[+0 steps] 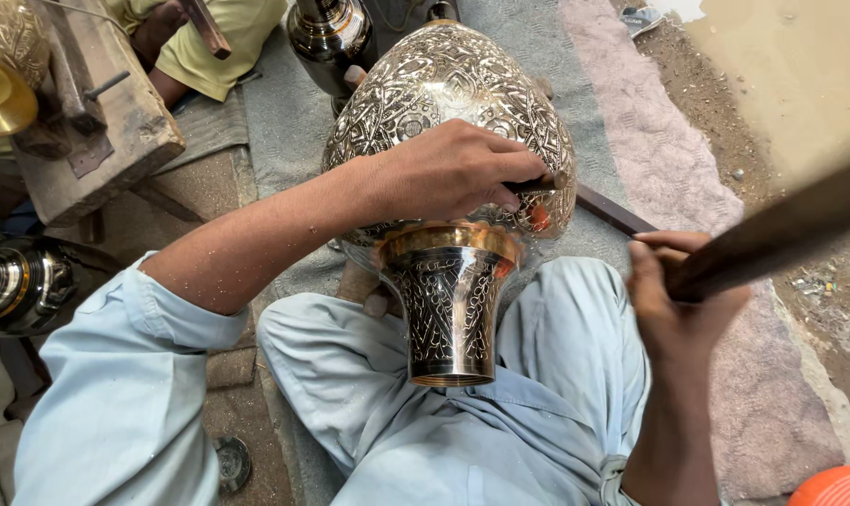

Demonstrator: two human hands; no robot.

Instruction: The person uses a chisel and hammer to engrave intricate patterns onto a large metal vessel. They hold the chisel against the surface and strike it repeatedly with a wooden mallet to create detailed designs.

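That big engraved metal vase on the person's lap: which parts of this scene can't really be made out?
Head view only:
- Small tool in the left hand: the fingers hide all but its dark end, so its tip on the engraved vase is unseen.
- Wooden stick in the right hand: blurred, and cut off by the right edge.
- Vase underside: hidden against the lap.
- Second person: cut off by the top edge.
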